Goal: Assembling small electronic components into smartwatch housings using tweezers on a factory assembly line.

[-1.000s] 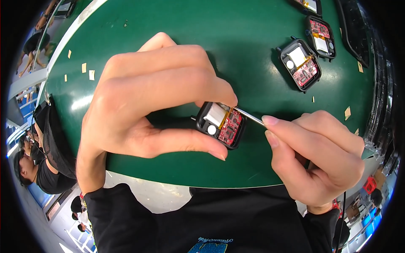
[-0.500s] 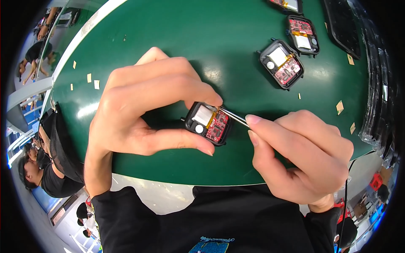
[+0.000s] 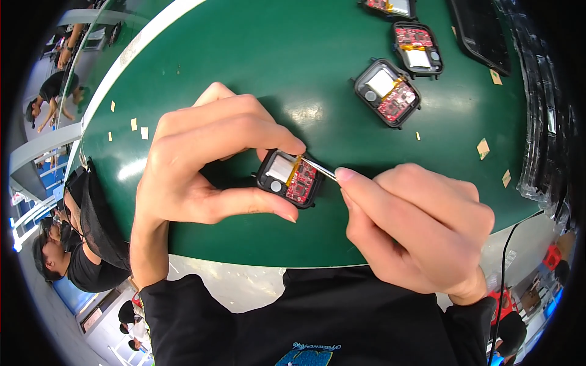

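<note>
Between thumb and fingers, my left hand (image 3: 201, 152) grips a small black device casing (image 3: 260, 182), open at the top. Inside it lie a red circuit board (image 3: 303, 182), a silvery battery pack (image 3: 280, 168), a yellow tape strip (image 3: 295, 169) and a round grey-white part. My right hand (image 3: 421, 232) pinches thin metal tweezers (image 3: 320, 169). Their tip reaches the casing's upper edge near the tape strip, beside my left fingertip. Whether the tip holds anything is too small to tell.
On the green table (image 3: 329, 244), several similar open casings (image 3: 387, 93) lie at the upper right. A black tray (image 3: 480, 36) and stacked clear plastic strips (image 3: 540, 134) line the right side. Small paper-like scraps (image 3: 483, 148) are scattered about. A person (image 3: 91, 262) sits at the left.
The whole scene has shifted slightly left in view, hands included. The casing and tweezers keep nearly the same position relative to each other, the tip still at the casing's upper edge.
</note>
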A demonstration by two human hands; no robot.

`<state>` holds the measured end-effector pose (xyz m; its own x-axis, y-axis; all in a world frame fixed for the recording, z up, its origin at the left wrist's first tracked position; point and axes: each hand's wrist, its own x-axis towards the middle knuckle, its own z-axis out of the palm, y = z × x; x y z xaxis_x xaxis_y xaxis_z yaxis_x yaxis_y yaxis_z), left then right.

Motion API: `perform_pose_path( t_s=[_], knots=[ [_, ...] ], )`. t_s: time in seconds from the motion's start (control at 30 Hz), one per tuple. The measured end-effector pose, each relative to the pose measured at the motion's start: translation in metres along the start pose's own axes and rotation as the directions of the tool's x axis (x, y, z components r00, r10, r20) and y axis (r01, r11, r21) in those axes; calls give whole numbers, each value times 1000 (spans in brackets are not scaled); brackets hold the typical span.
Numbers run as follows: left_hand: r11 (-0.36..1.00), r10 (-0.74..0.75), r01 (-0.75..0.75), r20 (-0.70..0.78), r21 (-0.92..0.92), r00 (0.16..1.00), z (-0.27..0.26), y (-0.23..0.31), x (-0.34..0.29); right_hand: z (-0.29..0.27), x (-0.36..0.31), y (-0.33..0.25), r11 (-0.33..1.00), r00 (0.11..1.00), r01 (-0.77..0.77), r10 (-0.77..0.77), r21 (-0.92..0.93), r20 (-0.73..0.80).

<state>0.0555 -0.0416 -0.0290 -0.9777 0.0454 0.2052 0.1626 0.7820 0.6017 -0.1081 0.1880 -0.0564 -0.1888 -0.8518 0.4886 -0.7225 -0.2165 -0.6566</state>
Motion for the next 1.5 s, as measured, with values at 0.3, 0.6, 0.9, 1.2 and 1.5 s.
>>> perform_pose_path(
  t_s=[0.3, 0.6, 0.9, 1.2, 1.5],
  knots=[
    [994, -73, 78, -67, 72, 995, 11, 15, 2, -40, -28, -24, 992, 956, -123, 111, -25, -272],
    [971, -184, 207, -172, 121, 968, 18, 16, -17, -82, -195, -49, 805, 658, -533, 587, 260, -471],
    [910, -367, 406, -292, 82, 883, 46, 26, 0, 13, -563, 140, 14, -225, -924, 790, 383, -571],
    [892, -410, 450, -351, 38, 842, 51, 23, -10, 98, -688, 249, -506, -705, -652, 680, 565, -204],
    [768, -351, 566, -541, 300, 764, 48, 49, -2, 123, -678, 306, -598, -759, -622, 619, 506, -203]
  ],
)
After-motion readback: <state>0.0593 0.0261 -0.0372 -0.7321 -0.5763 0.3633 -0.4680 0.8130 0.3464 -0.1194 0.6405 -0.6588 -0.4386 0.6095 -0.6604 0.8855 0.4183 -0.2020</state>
